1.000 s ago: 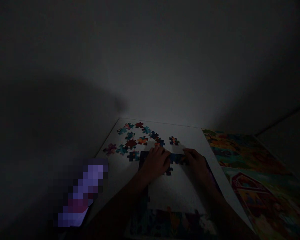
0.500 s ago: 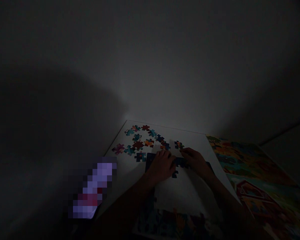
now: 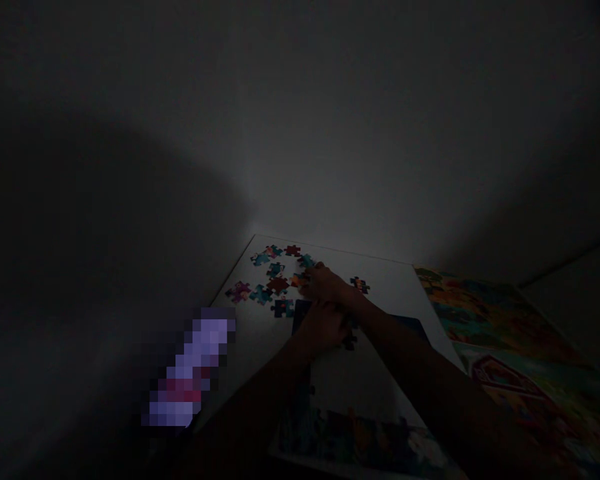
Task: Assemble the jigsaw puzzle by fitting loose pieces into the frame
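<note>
Loose multicoloured cardboard jigsaw pieces (image 3: pixel 278 285) are scattered over a white rectangular board (image 3: pixel 387 283), left of centre. A dark assembled jigsaw section (image 3: pixel 303 317) is covered by the left hand (image 3: pixel 323 330), its fingers curled narrowly; any grip is hidden. The right hand (image 3: pixel 327 283) is crossed above it, fingers narrowed against a small orange jigsaw piece (image 3: pixel 298 280); a hold cannot be told.
</note>
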`<move>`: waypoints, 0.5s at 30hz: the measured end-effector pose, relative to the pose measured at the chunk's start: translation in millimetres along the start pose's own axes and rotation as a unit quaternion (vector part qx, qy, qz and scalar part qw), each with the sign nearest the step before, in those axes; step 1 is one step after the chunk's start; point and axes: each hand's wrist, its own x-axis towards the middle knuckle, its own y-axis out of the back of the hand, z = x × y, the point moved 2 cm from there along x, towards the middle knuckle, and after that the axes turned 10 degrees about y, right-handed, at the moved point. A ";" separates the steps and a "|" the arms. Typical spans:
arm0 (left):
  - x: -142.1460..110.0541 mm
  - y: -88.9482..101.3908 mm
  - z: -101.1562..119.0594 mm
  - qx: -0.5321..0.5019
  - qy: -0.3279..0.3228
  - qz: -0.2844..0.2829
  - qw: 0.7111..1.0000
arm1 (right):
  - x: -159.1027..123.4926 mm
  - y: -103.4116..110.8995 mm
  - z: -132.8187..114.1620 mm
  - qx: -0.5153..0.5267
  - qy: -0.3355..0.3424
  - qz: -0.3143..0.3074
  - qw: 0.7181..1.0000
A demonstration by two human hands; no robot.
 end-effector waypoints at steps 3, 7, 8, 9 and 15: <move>0.5 1.3 0.9 -0.003 -0.003 0.004 1.000 | 0.8 0.0 4.0 0.014 -0.013 0.013 1.000; 3.0 4.3 0.5 -0.011 0.000 0.003 1.000 | 4.5 2.7 8.3 0.057 -0.024 0.040 0.997; 3.9 5.3 -0.1 -0.016 0.001 0.002 1.000 | 6.1 3.1 9.1 0.071 -0.029 0.049 0.996; 4.8 6.3 -0.7 -0.021 0.001 0.001 1.000 | 7.6 3.3 10.0 0.086 -0.034 0.058 0.994; 9.8 10.7 -8.0 -0.063 0.000 0.001 0.998 | -7.4 16.3 25.0 0.170 -0.072 0.164 0.969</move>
